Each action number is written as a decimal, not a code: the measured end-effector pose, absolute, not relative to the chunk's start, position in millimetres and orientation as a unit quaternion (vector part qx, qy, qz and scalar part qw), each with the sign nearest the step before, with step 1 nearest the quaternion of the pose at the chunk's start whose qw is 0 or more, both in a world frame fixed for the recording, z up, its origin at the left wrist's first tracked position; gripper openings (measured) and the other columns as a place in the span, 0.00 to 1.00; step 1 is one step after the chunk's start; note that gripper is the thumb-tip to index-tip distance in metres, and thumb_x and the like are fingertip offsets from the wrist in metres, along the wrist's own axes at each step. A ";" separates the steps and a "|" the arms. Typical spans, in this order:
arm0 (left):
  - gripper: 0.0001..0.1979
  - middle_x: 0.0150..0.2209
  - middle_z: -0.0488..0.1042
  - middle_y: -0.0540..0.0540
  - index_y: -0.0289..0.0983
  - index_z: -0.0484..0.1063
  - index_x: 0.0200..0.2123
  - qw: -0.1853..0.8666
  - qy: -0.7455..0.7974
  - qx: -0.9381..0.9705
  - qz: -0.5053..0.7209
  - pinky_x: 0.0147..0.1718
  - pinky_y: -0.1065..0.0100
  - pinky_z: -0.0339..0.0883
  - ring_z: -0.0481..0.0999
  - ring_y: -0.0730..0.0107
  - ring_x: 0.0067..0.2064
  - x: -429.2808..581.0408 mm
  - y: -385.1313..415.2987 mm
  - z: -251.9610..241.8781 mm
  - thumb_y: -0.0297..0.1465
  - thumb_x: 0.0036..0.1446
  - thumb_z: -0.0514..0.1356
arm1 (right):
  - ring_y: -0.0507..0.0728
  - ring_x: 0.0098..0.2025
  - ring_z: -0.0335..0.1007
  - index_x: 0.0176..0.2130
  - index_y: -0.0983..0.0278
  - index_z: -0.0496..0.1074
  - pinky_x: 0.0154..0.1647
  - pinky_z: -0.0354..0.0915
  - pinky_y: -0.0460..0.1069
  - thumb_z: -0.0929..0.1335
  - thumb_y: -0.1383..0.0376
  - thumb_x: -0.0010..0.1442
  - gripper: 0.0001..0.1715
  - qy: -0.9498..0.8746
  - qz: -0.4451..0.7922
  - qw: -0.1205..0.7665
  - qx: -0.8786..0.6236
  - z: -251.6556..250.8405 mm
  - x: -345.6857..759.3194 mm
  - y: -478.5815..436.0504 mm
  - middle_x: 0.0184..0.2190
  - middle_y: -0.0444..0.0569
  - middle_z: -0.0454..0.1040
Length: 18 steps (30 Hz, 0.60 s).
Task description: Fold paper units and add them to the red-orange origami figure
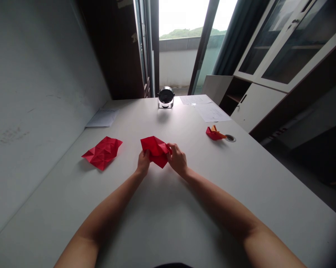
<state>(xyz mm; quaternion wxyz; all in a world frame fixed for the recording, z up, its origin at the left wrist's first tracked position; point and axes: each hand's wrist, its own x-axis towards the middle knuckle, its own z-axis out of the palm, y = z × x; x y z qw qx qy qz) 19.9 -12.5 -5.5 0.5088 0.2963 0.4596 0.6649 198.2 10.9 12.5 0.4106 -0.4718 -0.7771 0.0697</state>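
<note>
Between my hands is a sheet of red origami paper (pixel 156 149), creased and partly folded, held just over the white table. My left hand (pixel 143 160) pinches its lower left edge, the thumb lying on top. At the right edge, my right hand (pixel 177 158) grips the paper between thumb and fingers. Farther left lies a second red paper (pixel 103 152), opened out and covered with fold lines. A small folded origami piece (pixel 215 133) in red and orange rests on the right part of the table.
A round black and silver device (pixel 165 97) stands at the far end of the white table (pixel 162 216). White sheets (pixel 212 112) lie at the back right, and another sheet (pixel 102 118) sits by the left wall. A round cable hole (pixel 230 138) is beside the folded piece.
</note>
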 end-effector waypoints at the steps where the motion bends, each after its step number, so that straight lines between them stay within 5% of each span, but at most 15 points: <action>1: 0.22 0.37 0.75 0.42 0.34 0.72 0.40 0.504 0.466 0.293 0.665 0.35 0.64 0.71 0.74 0.65 0.35 19.2 -11.8 -5.7 0.47 0.54 0.66 | 0.56 0.35 0.71 0.49 0.62 0.69 0.31 0.62 0.47 0.61 0.64 0.67 0.13 -0.770 0.080 0.420 -0.473 11.7 199.5 12.5 0.43 0.52 0.76; 6: 0.24 0.40 0.76 0.40 0.34 0.71 0.45 0.518 0.452 0.310 0.657 0.39 0.60 0.74 0.77 0.63 0.37 18.2 -14.7 1.9 0.45 0.53 0.68 | 0.54 0.25 0.64 0.35 0.61 0.69 0.29 0.57 0.47 0.59 0.61 0.68 0.14 -0.720 0.135 0.457 -0.505 7.6 203.3 20.0 0.24 0.44 0.71; 13: 0.24 0.43 0.78 0.36 0.32 0.73 0.46 0.623 0.404 0.334 0.580 0.45 0.55 0.72 0.79 0.54 0.44 29.4 -25.6 9.6 0.37 0.49 0.72 | 0.53 0.25 0.63 0.35 0.61 0.70 0.29 0.58 0.47 0.61 0.60 0.65 0.12 -0.682 0.197 0.491 -0.505 8.6 205.0 20.8 0.24 0.43 0.71; 18: 0.24 0.45 0.78 0.38 0.35 0.72 0.46 0.587 0.408 0.313 0.626 0.42 0.59 0.73 0.79 0.60 0.42 22.1 -20.8 5.4 0.35 0.48 0.73 | 0.54 0.27 0.65 0.35 0.62 0.71 0.30 0.61 0.47 0.61 0.56 0.65 0.16 -0.656 0.258 0.512 -0.491 7.3 206.1 26.1 0.26 0.45 0.74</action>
